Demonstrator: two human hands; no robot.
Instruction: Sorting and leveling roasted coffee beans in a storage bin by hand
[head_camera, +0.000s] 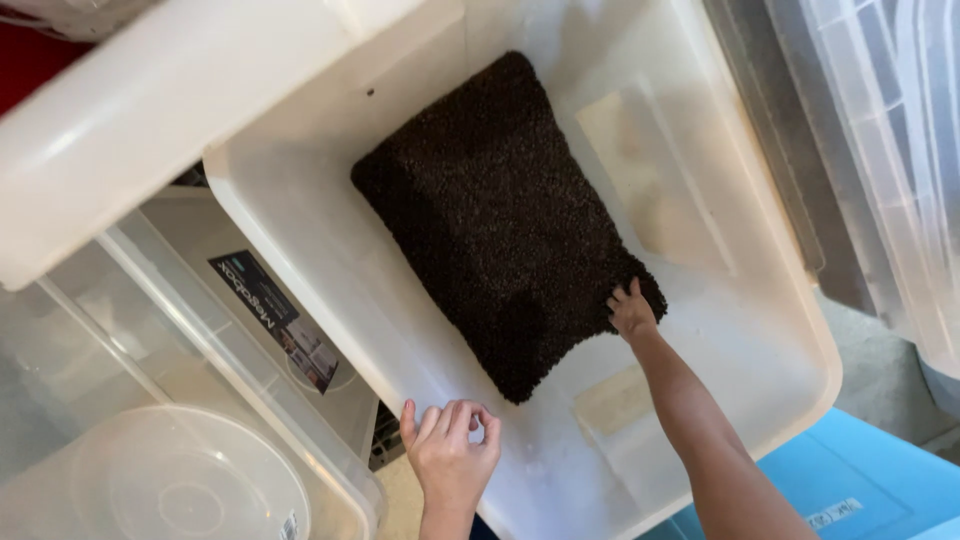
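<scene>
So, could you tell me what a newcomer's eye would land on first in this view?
The dark shaggy mat lying flat in the middle of the big translucent white bin stands out most. The right hand grips the mat's near corner, while the left hand rests on the bin's near rim.

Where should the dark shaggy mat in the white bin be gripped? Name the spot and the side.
Grip the dark mat at its near right corner, coming from above on the right, where the right hand already rests. It lies flat on the white bin floor, so only edges and corners offer a hold; probably pinch the corner with the fingers.
</scene>
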